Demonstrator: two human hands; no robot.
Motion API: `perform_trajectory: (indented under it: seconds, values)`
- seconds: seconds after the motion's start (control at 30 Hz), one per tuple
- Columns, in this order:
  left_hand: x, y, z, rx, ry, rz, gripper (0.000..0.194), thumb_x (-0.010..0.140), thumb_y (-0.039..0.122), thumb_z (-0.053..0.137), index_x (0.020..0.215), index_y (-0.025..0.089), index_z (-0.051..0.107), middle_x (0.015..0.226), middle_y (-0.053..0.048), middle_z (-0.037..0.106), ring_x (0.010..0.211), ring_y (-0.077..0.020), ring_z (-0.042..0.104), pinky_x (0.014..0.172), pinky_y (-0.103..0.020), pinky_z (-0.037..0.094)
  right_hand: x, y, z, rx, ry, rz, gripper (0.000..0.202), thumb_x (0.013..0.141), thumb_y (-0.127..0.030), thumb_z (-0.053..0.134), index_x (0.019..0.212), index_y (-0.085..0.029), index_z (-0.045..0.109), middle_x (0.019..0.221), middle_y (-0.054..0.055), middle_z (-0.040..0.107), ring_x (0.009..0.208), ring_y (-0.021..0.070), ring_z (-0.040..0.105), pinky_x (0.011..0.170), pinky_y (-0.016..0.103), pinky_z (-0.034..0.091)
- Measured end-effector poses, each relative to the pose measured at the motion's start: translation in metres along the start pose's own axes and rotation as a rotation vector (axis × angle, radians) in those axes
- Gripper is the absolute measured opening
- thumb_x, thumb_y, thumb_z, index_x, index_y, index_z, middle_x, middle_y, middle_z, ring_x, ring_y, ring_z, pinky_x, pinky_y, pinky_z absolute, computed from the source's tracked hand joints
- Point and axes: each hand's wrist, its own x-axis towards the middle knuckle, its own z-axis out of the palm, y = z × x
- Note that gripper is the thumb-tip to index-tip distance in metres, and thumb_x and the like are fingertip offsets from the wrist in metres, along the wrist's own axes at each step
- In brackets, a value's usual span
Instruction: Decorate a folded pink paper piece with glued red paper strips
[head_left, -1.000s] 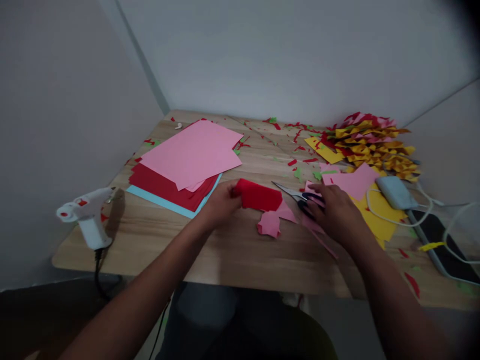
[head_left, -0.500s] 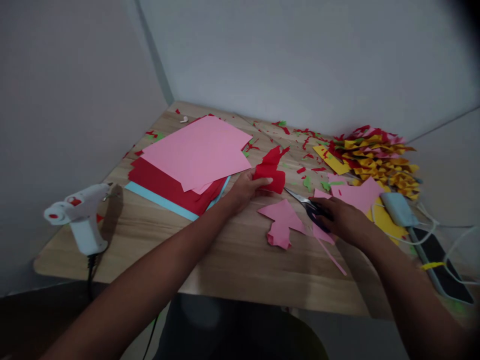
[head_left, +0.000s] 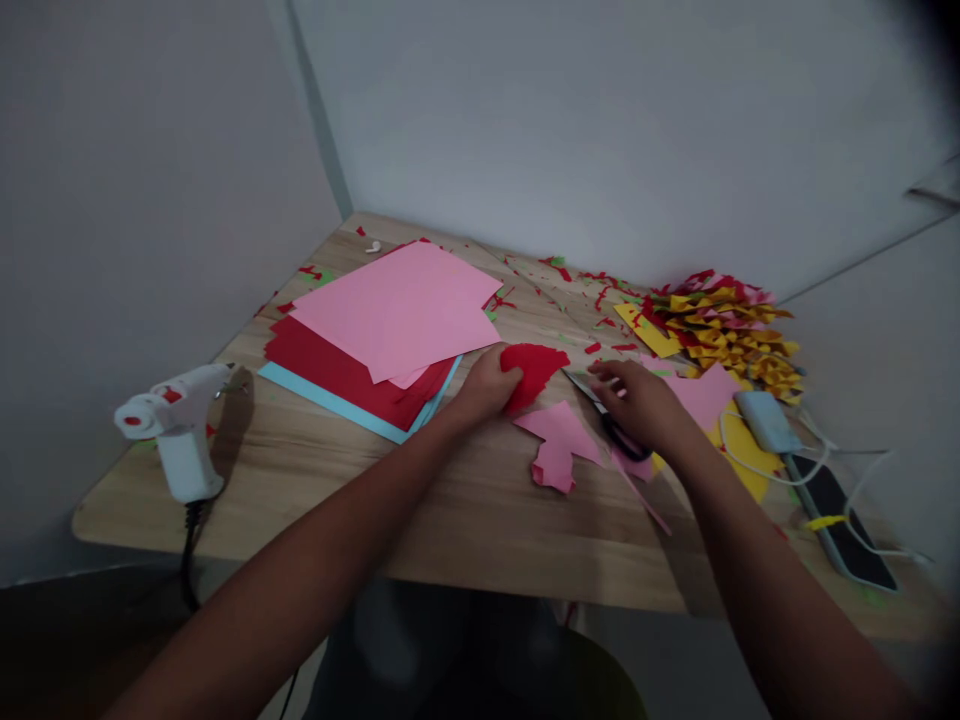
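The left hand [head_left: 487,385] grips the red paper [head_left: 536,374] over the table [head_left: 480,530], its long axis slanting right and away, toward the scissors [head_left: 592,394], whose blades point left beneath the right hand [head_left: 636,398], fingers loosely bent, grip apparently indeterminable.

Left hand [head_left: 487,385] and right hand [head_left: 636,402] bare, forearms [head_left: 375,500] uncovered — dark, blue-grey legwear [head_left: 420,640] over the lap.

From here the table [head_left: 300,500] shows pale, smooth wood grain. The pink sheets [head_left: 397,310] look like matt paper, the held red piece [head_left: 534,374] crinkled (rather crepe-like). The scissors [head_left: 592,395] have metal blades; the glue gun [head_left: 184,430] seems smooth white plastic.
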Motion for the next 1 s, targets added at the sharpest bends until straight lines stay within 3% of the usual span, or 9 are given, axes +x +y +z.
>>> perform_trajectory:
  seconds: [0.13, 0.2, 0.27, 0.4, 0.53, 0.63, 0.77, 0.9, 1.0]
  values:
    - [-0.011, 0.006, -0.009, 0.360, 0.107, 0.083, 0.058, 0.076, 0.009, 0.059, 0.133, 0.018, 0.057, 0.121, -0.015, 0.065, 0.112, -0.0308, 0.059, 0.104, -0.048, 0.042, 0.020, -0.020, -0.008, -0.111, -0.132, -0.008, 0.038, 0.091, -0.022, 0.054, 0.127, -0.018, 0.067, 0.115, 0.015, 0.074, 0.097, 0.0263, 0.071, 0.082, 0.035, 0.051]
    - [-0.016, 0.009, -0.011, 0.507, 0.147, 0.153, 0.067, 0.079, 0.010, 0.059, 0.144, 0.022, 0.050, 0.133, -0.016, 0.059, 0.121, -0.0332, 0.053, 0.106, -0.051, 0.039, 0.013, -0.008, -0.010, -0.190, -0.187, 0.037, 0.037, 0.091, -0.022, 0.054, 0.125, -0.017, 0.068, 0.110, 0.016, 0.075, 0.094, 0.0269, 0.071, 0.077, 0.034, 0.050]
    - [-0.019, 0.011, -0.010, 0.692, 0.173, 0.279, 0.056, 0.085, 0.012, 0.056, 0.139, 0.024, 0.056, 0.138, -0.014, 0.056, 0.126, -0.0331, 0.048, 0.107, -0.051, 0.037, -0.002, 0.013, -0.010, -0.224, -0.232, 0.071, 0.036, 0.088, -0.022, 0.056, 0.120, -0.017, 0.071, 0.099, 0.014, 0.077, 0.085, 0.0265, 0.072, 0.071, 0.033, 0.049]
    - [-0.016, 0.007, 0.001, 1.020, -0.020, 0.501, 0.033, 0.096, 0.015, 0.045, 0.116, 0.022, 0.070, 0.125, -0.011, 0.066, 0.113, -0.0261, 0.055, 0.100, -0.043, 0.043, -0.030, 0.050, -0.004, -0.166, -0.317, 0.073, 0.048, 0.081, -0.026, 0.064, 0.129, -0.022, 0.066, 0.103, 0.010, 0.077, 0.086, 0.0255, 0.072, 0.069, 0.031, 0.048]
    - [-0.008, 0.001, 0.007, 1.052, -0.179, 0.447, 0.029, 0.097, 0.019, 0.049, 0.111, 0.022, 0.074, 0.123, -0.007, 0.069, 0.114, -0.0245, 0.057, 0.101, -0.040, 0.043, -0.032, 0.057, -0.001, -0.092, -0.304, 0.103, 0.057, 0.077, -0.027, 0.067, 0.133, -0.022, 0.060, 0.097, 0.007, 0.076, 0.083, 0.0249, 0.070, 0.068, 0.031, 0.046]
    - [-0.007, 0.001, 0.003, 1.057, -0.149, 0.418, 0.026, 0.096, 0.018, 0.049, 0.109, 0.018, 0.073, 0.122, -0.009, 0.069, 0.114, -0.0248, 0.059, 0.104, -0.041, 0.043, -0.030, 0.059, -0.007, 0.166, -0.334, 0.141, 0.052, 0.073, -0.028, 0.069, 0.123, -0.020, 0.060, 0.079, 0.002, 0.072, 0.068, 0.0197, 0.066, 0.063, 0.029, 0.046]
    - [-0.014, 0.009, -0.002, 1.061, -0.088, 0.416, 0.032, 0.097, 0.027, 0.053, 0.125, 0.015, 0.064, 0.124, -0.013, 0.066, 0.116, -0.0259, 0.059, 0.102, -0.040, 0.044, -0.040, 0.065, -0.018, 0.822, -0.327, 0.196, 0.057, 0.075, -0.038, 0.075, 0.126, -0.020, 0.057, 0.079, 0.002, 0.070, 0.063, 0.0166, 0.062, 0.060, 0.029, 0.048]
    - [-0.007, 0.026, 0.003, 1.119, 0.056, 0.455, 0.034, 0.100, 0.033, 0.050, 0.129, 0.019, 0.062, 0.122, -0.012, 0.065, 0.113, -0.0286, 0.057, 0.097, -0.042, 0.044, -0.039, 0.051, -0.012, 1.337, -0.171, 0.215, 0.060, 0.064, -0.050, 0.086, 0.115, -0.026, 0.065, 0.087, 0.002, 0.070, 0.063, 0.0152, 0.063, 0.059, 0.030, 0.052]
    - [0.015, 0.033, 0.016, 1.201, 0.050, 0.373, 0.032, 0.100, 0.031, 0.050, 0.125, 0.017, 0.064, 0.123, -0.014, 0.066, 0.115, -0.0309, 0.057, 0.094, -0.044, 0.044, -0.016, 0.029, -0.002, 1.527, -0.026, 0.179, 0.052, 0.057, -0.047, 0.091, 0.097, -0.025, 0.066, 0.086, -0.001, 0.068, 0.068, 0.0137, 0.065, 0.067, 0.029, 0.057]
